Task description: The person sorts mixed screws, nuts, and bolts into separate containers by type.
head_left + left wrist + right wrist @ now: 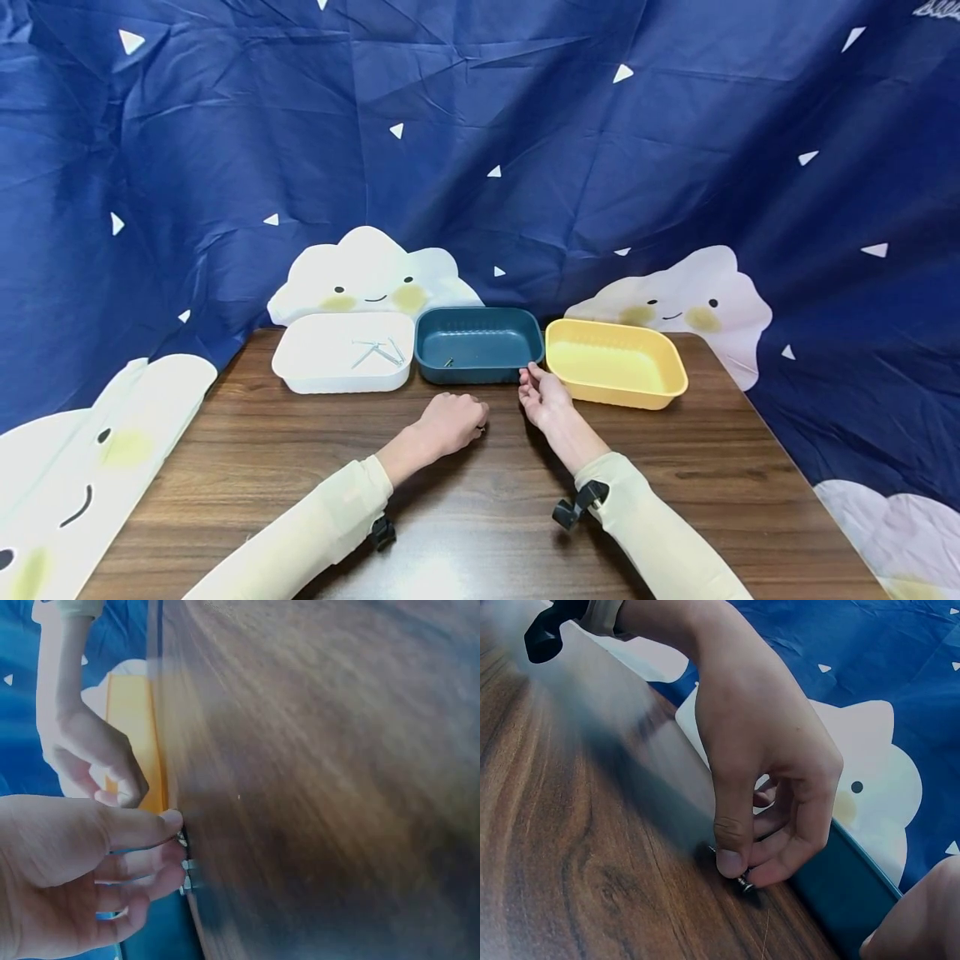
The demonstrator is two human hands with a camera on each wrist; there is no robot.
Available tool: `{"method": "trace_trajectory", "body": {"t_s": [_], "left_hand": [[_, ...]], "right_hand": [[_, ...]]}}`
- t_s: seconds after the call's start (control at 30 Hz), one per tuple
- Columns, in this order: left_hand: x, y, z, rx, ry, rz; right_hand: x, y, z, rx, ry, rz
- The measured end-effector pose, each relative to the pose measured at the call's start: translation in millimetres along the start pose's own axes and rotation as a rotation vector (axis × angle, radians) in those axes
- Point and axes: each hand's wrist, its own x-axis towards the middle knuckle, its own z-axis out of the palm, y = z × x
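In the head view my left hand [450, 422] is over the table in front of the teal box [480, 375]. Its thumb and fingers pinch a small metal screw [745, 883], seen in the right wrist view. Small shiny metal bits [187, 864] show by its other fingertips in the left wrist view; I cannot tell what they are. My right hand [551, 402] is at the teal box's front right corner, fingers loosely bent, with nothing visible in them; contact with the rim is unclear. Small brass-coloured pieces [449, 362] lie inside the teal box.
A white box [341, 383] holding several long silvery screws [375, 350] stands left of the teal box. To its right is a yellow box [615, 393]. Behind the wooden table [480, 517] hangs a blue cloth [465, 167] with clouds and white triangles.
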Motion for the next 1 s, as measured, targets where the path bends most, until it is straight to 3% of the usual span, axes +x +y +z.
{"method": "trace_trajectory", "body": {"t_s": [0.23,0.4,0.67,1.0], "left_hand": [[-3.3,4.5,3.0,0.196,0.034,0.028],[-1.2,0.7,10.1,0.247,0.025,0.032],[-3.1,-6.6,7.6,0.152,-0.016,0.041],[-2.2,-26.8,0.2,0.070,0.093,0.133]], "right_hand": [[1.3,-1,1,0.025,-0.016,0.012],[1.3,-1,0,0.025,-0.015,0.012],[0.5,1,-3,0.014,-0.024,0.007],[0.4,1,-2,0.017,-0.027,0.011]]}}
